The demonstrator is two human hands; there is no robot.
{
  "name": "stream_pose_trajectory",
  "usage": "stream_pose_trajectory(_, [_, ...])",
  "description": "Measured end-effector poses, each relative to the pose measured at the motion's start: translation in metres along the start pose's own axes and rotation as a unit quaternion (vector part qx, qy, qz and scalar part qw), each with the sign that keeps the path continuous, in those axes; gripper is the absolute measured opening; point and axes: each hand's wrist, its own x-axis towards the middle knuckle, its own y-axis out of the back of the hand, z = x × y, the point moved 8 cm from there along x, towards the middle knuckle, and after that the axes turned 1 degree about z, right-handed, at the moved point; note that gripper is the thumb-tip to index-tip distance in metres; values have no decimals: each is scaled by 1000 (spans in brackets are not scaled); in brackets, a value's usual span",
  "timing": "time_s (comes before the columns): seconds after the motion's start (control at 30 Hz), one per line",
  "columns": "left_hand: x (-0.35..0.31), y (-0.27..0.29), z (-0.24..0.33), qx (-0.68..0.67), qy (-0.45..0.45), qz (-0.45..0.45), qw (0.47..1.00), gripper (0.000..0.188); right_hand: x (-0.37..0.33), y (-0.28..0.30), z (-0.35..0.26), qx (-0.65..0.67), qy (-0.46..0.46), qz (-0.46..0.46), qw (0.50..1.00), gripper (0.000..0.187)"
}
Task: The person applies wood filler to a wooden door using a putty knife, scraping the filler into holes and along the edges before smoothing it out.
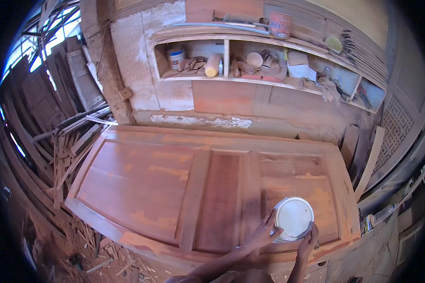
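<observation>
A round white lidded tub (293, 218) is held over the right panel of a wooden door (196, 188) that lies flat in front of me. My left hand (268, 230) is closed on the tub's left side, its thumb near the lid's rim. On the other side, my right hand (308, 240) wraps the tub's lower right edge. Orange-brown filler patches (321, 200) mark the door's panels and frame. The tub's underside is hidden, so I cannot tell whether it rests on the wood.
Behind the door, a wall shelf (226, 59) holds a paint can (176, 57), a yellowish bottle (212, 65) and dusty discs. A reddish can (281, 24) stands on top. Scrap wood (73, 146) is piled at left; a plank (370, 162) leans at right.
</observation>
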Motion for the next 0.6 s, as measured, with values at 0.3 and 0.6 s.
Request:
stream_pose_trajectory(0.3, [-2,26,-18,-51,58,88,993,75,70,-30,-143,-152,126,-9,980,28])
stream_pose_trajectory(0.6, [-206,134,-156,-21,234,323,917,59,221,-321,-402,67,302,-291,905,27])
